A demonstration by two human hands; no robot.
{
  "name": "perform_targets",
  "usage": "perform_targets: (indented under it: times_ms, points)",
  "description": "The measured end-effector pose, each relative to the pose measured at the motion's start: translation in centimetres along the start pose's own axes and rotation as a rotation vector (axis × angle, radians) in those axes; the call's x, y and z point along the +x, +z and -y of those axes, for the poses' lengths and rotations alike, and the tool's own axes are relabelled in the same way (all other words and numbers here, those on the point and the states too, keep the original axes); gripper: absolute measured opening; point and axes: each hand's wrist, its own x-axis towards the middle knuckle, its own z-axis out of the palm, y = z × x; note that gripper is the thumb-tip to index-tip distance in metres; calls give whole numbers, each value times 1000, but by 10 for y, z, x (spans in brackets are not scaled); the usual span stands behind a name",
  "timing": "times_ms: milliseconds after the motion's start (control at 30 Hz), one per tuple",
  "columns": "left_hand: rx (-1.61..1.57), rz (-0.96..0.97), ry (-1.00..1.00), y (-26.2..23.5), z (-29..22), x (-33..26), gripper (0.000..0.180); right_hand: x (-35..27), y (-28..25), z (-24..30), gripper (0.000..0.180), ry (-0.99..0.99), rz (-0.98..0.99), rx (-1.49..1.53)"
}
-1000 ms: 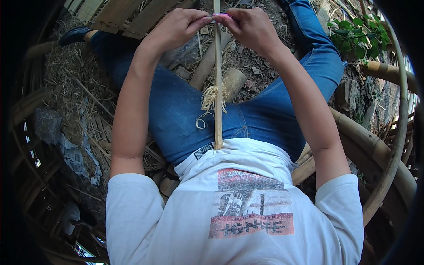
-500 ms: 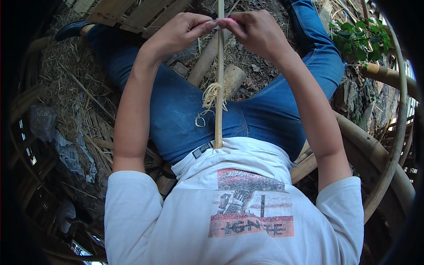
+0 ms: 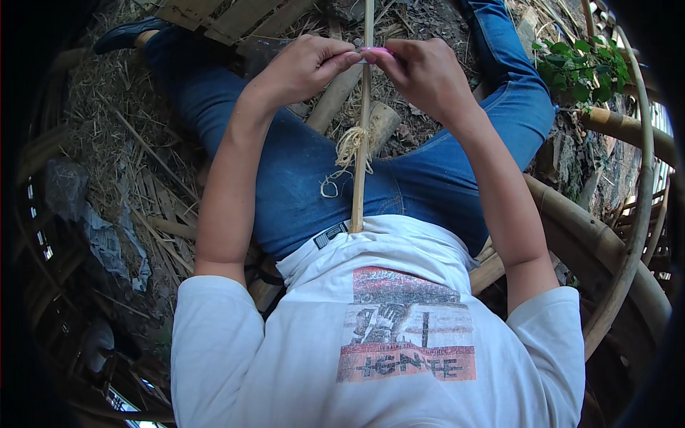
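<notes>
A thin pale bamboo stick (image 3: 359, 178) runs lengthwise from my waist up past both hands, over my lap in blue jeans. My left hand (image 3: 303, 68) and my right hand (image 3: 421, 71) meet on it near the top, pinching a small pink tool (image 3: 376, 51) across the stick. Curly straw-coloured shavings (image 3: 346, 153) hang from the stick below the hands. What the pink tool is exactly I cannot tell.
Thick curved bamboo poles (image 3: 614, 242) ring my right side. Dry straw and split strips (image 3: 135, 164) cover the ground at left. A short cut log (image 3: 382, 125) lies between my legs. Wooden slats (image 3: 228, 18) and a green plant (image 3: 578, 68) are ahead.
Both hands have shifted slightly down in the picture along the stick, still gripping together. The shavings hang in much the same place.
</notes>
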Motion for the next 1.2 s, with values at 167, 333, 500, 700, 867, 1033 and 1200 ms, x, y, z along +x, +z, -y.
perform_targets:
  times_ms: [167,333,500,700,867,1033,1200]
  points:
    - [-25,-5,25,-3,1,0,26,3,-4,4,34,-31,8,-31]
    - [-59,128,-69,3,-8,-20,25,-20,1,11,33,23,84,92]
    - [-37,125,-57,8,-18,-33,26,-39,3,25,31,105,89,154]
    - [-33,119,-68,11,-21,-41,20,-43,5,27,30,86,77,142]
    - [-165,113,-72,25,-26,-63,17,-64,8,34,31,63,98,162]
    - [-87,109,-95,22,-31,-63,17,-61,1,39,31,105,146,156]
    - [-77,150,-120,6,-47,-52,19,-57,-5,38,33,106,145,187]
